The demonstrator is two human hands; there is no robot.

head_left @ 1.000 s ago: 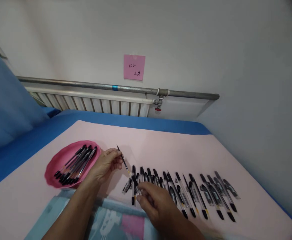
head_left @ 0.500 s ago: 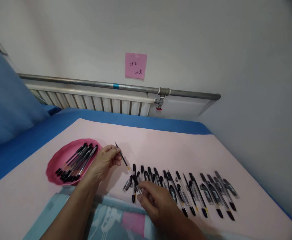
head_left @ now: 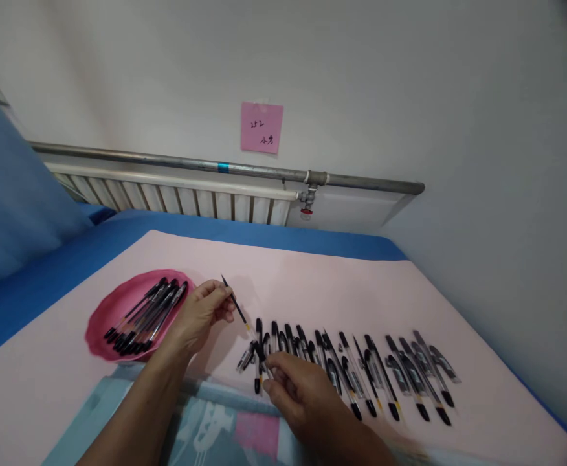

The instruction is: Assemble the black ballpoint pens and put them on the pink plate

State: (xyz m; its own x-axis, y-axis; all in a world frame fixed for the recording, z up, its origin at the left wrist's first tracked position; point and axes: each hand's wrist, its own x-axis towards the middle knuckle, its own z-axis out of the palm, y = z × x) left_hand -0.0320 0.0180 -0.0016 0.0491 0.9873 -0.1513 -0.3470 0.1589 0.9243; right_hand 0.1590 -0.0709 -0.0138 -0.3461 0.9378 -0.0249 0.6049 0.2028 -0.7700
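Observation:
My left hand (head_left: pixel 210 304) is closed in a pinch on a slim pen refill (head_left: pixel 237 307), dark with a yellow band near its lower end and its point tilted up to the left. My right hand (head_left: pixel 296 391) is closed around a clear pen barrel with a black grip (head_left: pixel 259 351), partly hidden by the fingers. The refill's lower end meets the barrel's upper end; I cannot tell how far it goes inside. Beside the right hand lie loose pen parts (head_left: pixel 390 372): several barrels, refills and black caps in a row.
A pink scalloped bowl (head_left: pixel 100 310) with several capped pens (head_left: pixel 150 317) stands left of my left forearm. The table has a pink cover (head_left: pixel 283 278) with blue edges. Behind it are a radiator (head_left: pixel 206 202), a pipe (head_left: pixel 177 160) and a wall with a pink note (head_left: pixel 262 127).
The whole view has shifted slightly, so things appear a little further left. Both hands keep their holds on the refill and the barrel, with almost no motion between them.

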